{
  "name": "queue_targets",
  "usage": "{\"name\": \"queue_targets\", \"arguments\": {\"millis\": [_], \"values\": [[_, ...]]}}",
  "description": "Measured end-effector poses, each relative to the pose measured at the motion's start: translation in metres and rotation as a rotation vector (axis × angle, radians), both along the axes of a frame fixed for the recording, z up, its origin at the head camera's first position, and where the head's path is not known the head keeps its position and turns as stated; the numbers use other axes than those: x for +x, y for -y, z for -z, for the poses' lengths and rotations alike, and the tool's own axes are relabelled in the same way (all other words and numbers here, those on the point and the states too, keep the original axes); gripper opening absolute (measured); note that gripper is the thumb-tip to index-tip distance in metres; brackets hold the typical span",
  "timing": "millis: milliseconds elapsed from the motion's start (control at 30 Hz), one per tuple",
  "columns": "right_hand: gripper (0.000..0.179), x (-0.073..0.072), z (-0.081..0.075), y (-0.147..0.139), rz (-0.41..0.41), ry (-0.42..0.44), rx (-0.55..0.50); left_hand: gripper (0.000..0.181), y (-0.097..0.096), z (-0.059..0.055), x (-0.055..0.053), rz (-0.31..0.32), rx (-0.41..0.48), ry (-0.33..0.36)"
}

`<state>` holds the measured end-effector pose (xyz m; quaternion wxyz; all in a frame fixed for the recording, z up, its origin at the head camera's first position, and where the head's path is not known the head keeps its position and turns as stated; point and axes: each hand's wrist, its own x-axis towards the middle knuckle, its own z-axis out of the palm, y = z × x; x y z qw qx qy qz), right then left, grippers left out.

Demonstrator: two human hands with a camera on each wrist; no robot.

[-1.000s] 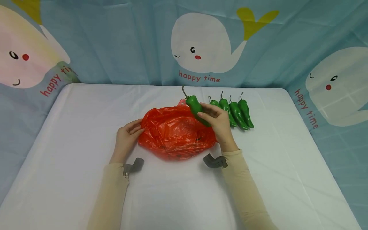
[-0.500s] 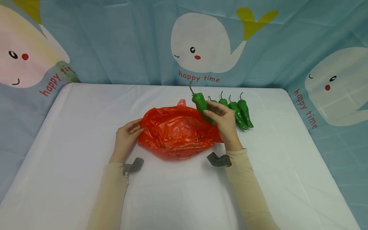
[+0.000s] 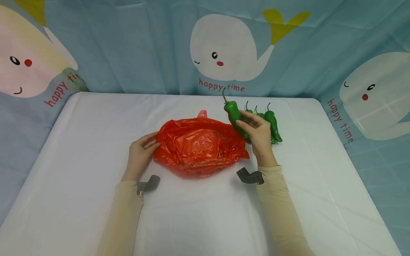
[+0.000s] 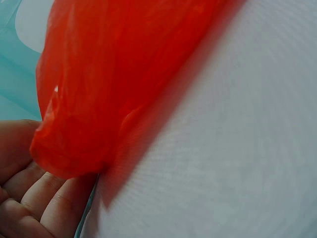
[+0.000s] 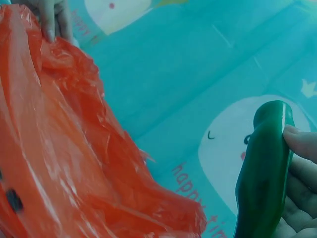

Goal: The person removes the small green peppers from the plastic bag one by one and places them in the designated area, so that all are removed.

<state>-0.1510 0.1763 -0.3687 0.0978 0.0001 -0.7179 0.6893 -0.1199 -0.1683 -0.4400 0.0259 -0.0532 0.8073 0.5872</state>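
Note:
My left hand [image 3: 141, 154] pinches the left edge of a crumpled red plastic bag [image 3: 192, 142], which lies in the middle of the table. In the left wrist view the bag [image 4: 109, 74] hangs over the curled fingers [image 4: 54, 198]. My right hand [image 3: 259, 137] holds a green pepper [image 3: 234, 115] between thumb and fingers, stem up and tilted left, at the bag's right end. The same pepper [image 5: 265, 168] stands upright in the right wrist view, apart from the bag [image 5: 89, 139]. Behind the right hand are more green peppers [image 3: 272, 122], partly hidden by it.
A white-covered table [image 3: 80, 160] bears everything. A blue curtain [image 3: 134, 46] printed with whales closes off the back and sides. Behind the bag a small pinkish-red tab [image 3: 202, 113] shows. Dark wrist mounts [image 3: 250, 176] jut inward from both sleeves.
My right hand has moved right with the pepper, from over the bag to its right end, covering more of the lying peppers. The bag's right corner has spread outward. My left hand stays put.

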Motion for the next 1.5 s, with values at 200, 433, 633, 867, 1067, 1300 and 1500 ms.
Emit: {"name": "queue_targets", "arguments": {"millis": [200, 433, 633, 867, 1067, 1300, 1500], "values": [[0.035, -0.002, 0.002, -0.008, 0.036, -0.042, -0.015, 0.044, 0.0, 0.0, -0.001, -0.005, -0.011, 0.006], [0.034, -0.002, 0.002, -0.016, 0.069, -0.034, -0.041, 0.044, 0.0, 0.001, -0.001, -0.004, -0.014, 0.006], [0.034, -0.003, 0.002, -0.023, 0.106, -0.025, -0.052, 0.045, 0.001, 0.002, -0.001, -0.001, -0.008, -0.004], [0.034, -0.004, 0.002, -0.031, 0.139, -0.02, -0.068, 0.044, 0.001, 0.002, -0.001, 0.001, -0.003, -0.004], [0.033, -0.005, 0.002, -0.038, 0.176, -0.017, -0.095, 0.045, 0.001, 0.002, -0.001, -0.002, 0.012, -0.004], [0.034, -0.006, 0.001, -0.048, 0.217, -0.02, -0.108, 0.045, 0.001, 0.002, 0.0, 0.001, 0.019, -0.011], [0.035, -0.005, 0.002, -0.053, 0.244, -0.001, -0.093, 0.044, 0.001, 0.005, -0.001, -0.002, 0.013, -0.012]]}}
